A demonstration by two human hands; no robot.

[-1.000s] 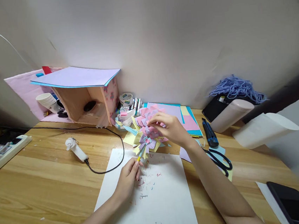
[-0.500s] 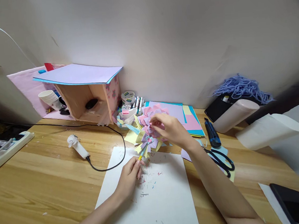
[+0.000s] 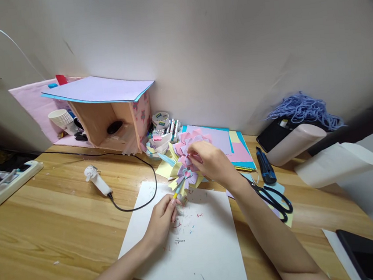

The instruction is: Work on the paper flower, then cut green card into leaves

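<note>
A bunch of folded paper flowers (image 3: pixel 185 177) in purple, pink and yellow leans over the far edge of a marked white sheet (image 3: pixel 202 239). My left hand (image 3: pixel 163 215) is closed around its yellow stem (image 3: pixel 176 194), low over the sheet. Up at the petals, my right hand (image 3: pixel 211 159) has its thumb and fingers pinched together among the pink and purple folds. Its fingertips are partly hidden, so whether it grips a petal or some small piece does not show.
Black scissors (image 3: pixel 274 199) and a blue cutter (image 3: pixel 266 166) lie to the right, near coloured paper (image 3: pixel 240 150). A corded white glue gun (image 3: pixel 97 182) rests at left. Behind stand an open cardboard box (image 3: pixel 105 121) and a tub of supplies (image 3: pixel 159 145). A phone (image 3: pixel 369 252) lies front right.
The view has shifted slightly. My left hand keeps its hold on the stem, and my right hand stays at the petals with its fingers a little more curled in.
</note>
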